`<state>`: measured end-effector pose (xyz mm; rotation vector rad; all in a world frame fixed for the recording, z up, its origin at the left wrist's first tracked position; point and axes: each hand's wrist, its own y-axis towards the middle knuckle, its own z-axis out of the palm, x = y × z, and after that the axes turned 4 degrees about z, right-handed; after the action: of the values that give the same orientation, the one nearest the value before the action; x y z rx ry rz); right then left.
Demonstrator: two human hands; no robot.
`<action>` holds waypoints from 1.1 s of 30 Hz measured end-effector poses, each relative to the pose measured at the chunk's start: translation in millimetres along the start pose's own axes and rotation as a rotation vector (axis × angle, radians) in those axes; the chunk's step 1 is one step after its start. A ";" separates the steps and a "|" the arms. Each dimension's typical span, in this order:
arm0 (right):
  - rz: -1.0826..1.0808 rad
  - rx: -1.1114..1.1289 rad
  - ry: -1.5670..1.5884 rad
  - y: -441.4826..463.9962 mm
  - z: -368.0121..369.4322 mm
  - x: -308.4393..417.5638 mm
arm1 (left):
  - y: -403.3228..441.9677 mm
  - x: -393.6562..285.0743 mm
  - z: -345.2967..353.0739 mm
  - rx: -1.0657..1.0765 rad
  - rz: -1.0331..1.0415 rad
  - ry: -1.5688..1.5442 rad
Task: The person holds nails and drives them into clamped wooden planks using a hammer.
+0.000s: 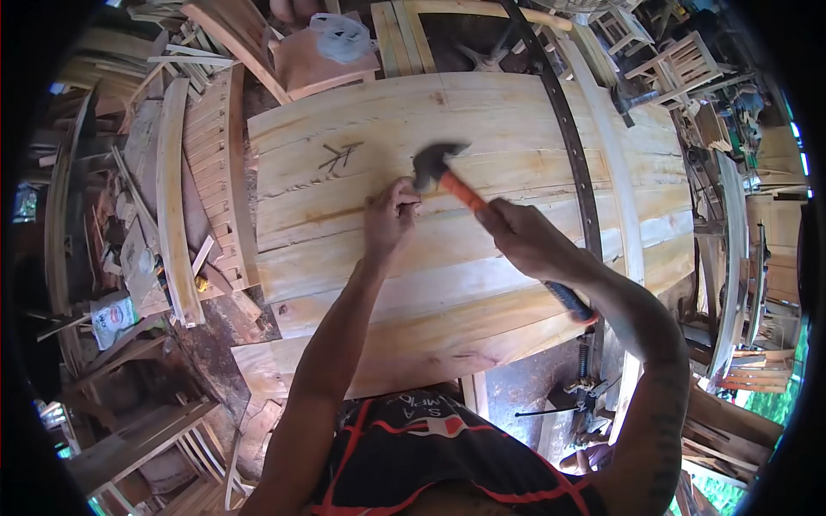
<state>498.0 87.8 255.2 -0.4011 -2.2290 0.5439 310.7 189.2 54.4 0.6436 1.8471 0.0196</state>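
My right hand (527, 234) is wrapped round the handle of a claw hammer (460, 187) with an orange and black grip. The hammer's dark head, slightly blurred, is just above and right of my left hand (394, 211). The fingers of that hand are pinched together close to the wood; whatever they hold is too small to make out. Both hands are over a wide panel of pale boards (413, 249) laid side by side. Several thin dark pieces that look like nails (337, 156) lie on it, up and left of my left hand.
A dark metal bar with holes (572, 146) crosses the panel on the right, beside a long pale wood strip (615, 189). Another hammer (632, 101) lies near the far right edge. A slatted wooden piece (215, 172) stands at left. A plastic bag (340, 39) sits beyond the panel.
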 end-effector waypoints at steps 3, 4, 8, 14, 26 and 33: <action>0.142 0.058 0.074 -1.8 -13.4 13.9 | 2.6 -8.7 -7.7 0.043 0.070 0.161; 0.240 0.056 0.191 -7.6 -18.0 24.6 | 1.0 -9.7 -7.6 0.037 0.060 0.159; -0.097 -0.265 0.251 -14.1 -36.6 37.3 | 0.9 -9.2 -8.8 0.057 -0.118 -0.089; -0.019 -0.139 0.015 -4.6 7.5 -3.0 | 3.0 3.5 -20.0 -0.427 -0.142 -0.464; -0.578 -0.720 0.711 -50.9 -62.6 89.7 | 3.0 4.6 -18.2 -0.438 -0.102 -0.511; 0.052 -0.109 -0.121 4.8 19.3 -18.9 | 6.4 13.6 -15.2 -0.463 -0.103 -0.522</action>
<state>495.8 78.6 229.5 -0.4958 -2.3771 0.4862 296.9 205.0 50.3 0.1982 1.3025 0.1885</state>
